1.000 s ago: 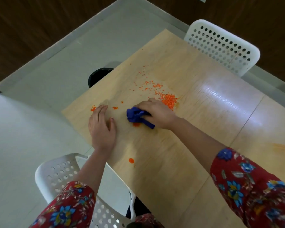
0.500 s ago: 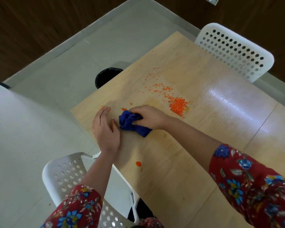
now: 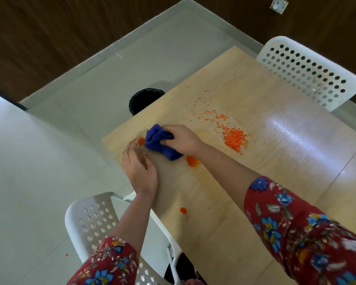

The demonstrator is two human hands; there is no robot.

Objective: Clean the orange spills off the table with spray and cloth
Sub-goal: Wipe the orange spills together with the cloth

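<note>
My right hand [image 3: 183,139] grips a bunched blue cloth [image 3: 158,141] and presses it on the wooden table [image 3: 255,192] near its left corner. My left hand [image 3: 139,167] rests at the table's edge just left of the cloth, fingers slightly cupped. A small orange bit [image 3: 141,141] lies between its fingertips and the cloth. An orange smear [image 3: 192,160] sits just right of the cloth under my forearm. A pile of orange grains [image 3: 234,138] with scattered grains lies farther right. Another orange spot [image 3: 183,210] is near the front edge. No spray bottle is in view.
A black bin [image 3: 146,99] stands on the floor beyond the table's left corner. One white perforated chair [image 3: 308,73] is at the far side, another [image 3: 95,221] is below my left arm. An orange speck [image 3: 66,255] lies on the grey floor.
My right hand has pushed the blue cloth leftward toward the table's corner, uncovering an orange smear behind it. My left hand stayed at the edge with fingers now more cupped.
</note>
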